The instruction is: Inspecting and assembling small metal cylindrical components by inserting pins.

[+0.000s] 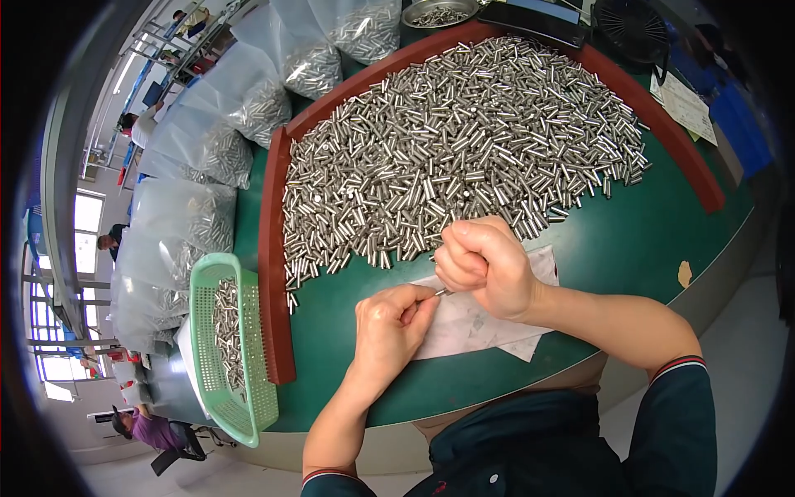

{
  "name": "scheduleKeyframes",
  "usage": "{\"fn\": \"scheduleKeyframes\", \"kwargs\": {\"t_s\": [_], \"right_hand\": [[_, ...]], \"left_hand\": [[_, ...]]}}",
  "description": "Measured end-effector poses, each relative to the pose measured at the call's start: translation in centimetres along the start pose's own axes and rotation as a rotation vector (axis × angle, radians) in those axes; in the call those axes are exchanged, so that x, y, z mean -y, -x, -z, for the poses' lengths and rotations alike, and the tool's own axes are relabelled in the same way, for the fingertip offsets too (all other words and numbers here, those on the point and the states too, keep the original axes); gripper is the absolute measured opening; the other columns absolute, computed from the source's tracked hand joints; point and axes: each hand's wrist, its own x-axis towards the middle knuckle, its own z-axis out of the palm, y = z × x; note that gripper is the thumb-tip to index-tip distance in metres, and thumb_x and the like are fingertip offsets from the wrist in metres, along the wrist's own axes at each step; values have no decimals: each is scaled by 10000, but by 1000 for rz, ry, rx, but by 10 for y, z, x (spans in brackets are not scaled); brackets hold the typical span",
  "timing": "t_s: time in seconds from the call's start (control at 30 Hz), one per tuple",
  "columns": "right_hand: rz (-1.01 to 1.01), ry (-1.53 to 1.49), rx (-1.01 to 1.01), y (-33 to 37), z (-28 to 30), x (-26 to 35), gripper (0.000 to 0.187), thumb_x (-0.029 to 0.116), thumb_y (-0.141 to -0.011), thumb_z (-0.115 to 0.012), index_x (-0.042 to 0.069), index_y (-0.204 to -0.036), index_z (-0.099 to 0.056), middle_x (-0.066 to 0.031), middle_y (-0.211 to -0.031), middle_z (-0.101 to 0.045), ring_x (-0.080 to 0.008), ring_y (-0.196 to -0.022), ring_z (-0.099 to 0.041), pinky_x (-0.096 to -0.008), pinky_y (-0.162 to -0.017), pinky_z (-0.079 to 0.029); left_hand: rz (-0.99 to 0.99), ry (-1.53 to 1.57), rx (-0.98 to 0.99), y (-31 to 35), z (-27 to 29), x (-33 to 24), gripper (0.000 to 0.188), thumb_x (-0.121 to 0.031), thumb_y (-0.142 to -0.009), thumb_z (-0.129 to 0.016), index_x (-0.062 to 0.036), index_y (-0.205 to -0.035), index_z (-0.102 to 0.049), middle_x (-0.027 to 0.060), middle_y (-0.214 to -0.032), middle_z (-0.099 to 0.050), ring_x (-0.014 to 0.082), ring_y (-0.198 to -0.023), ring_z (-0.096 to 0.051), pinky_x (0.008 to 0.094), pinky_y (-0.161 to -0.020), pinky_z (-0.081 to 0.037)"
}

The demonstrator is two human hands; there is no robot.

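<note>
Steel pins (464, 141) heaped beyond hands; green basket (228, 348) left

I see bright, even overhead light; glare glints off the steel pins (464, 141). Fisheye distortion bends the table edge (696, 273); corners vignette black; centre stays sharp.

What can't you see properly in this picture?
- Head view: the small metal pin between the two hands is mostly covered by fingers.
- The right hand is curled, hiding anything inside it.
- The green basket walls hide most of its pins.
- The white paper lies partly under the left hand.
</note>
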Motion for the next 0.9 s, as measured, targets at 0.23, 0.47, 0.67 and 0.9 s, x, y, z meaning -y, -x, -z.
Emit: {"fn": "scheduleKeyframes", "kwargs": {"t_s": [0.23, 0.47, 0.67, 0.9], "right_hand": [[34, 107, -19, 1, -5, -3, 385, 167, -855, -346, 101, -485, -264, 23, -438, -245, -80, -415, -206, -242, -413, -178], [127, 279, -33, 1, -15, -9, 351, 129, -837, -365, 84, -508, -249, 30, -471, -236, -63, -446, -199, -234, -420, -179], [31, 220, -63, 3, -14, -4, 357, 151, -831, -354, 88, -494, -255, 24, -455, -244, -71, -431, -214, -241, -417, -176], [-14, 147, -90, 2, -10, -3, 363, 160, -817, -345, 105, -470, -253, 20, -420, -238, -84, -405, -206, -250, -413, -176]], "left_hand": [[4, 4, 11, -2, -1, -2, 47, -21, -669, -627, -8, -669, -581, 106, -503, -483, 226, -422, -471, 314, -425, -371], [-55, -36, 65, -6, 3, -4, 77, -26, -683, -610, -8, -636, -551, 122, -496, -479, 280, -435, -485, 340, -424, -372], [42, 131, 49, -1, 6, -1, 75, -40, -720, -606, -5, -680, -553, 43, -559, -490, 122, -460, -438, 256, -437, -350], [522, 1459, 305, -6, 18, 29, 122, -133, -833, -541, -16, -860, -524, 53, -767, -517, 39, -530, -329, 164, -466, -279]]}}
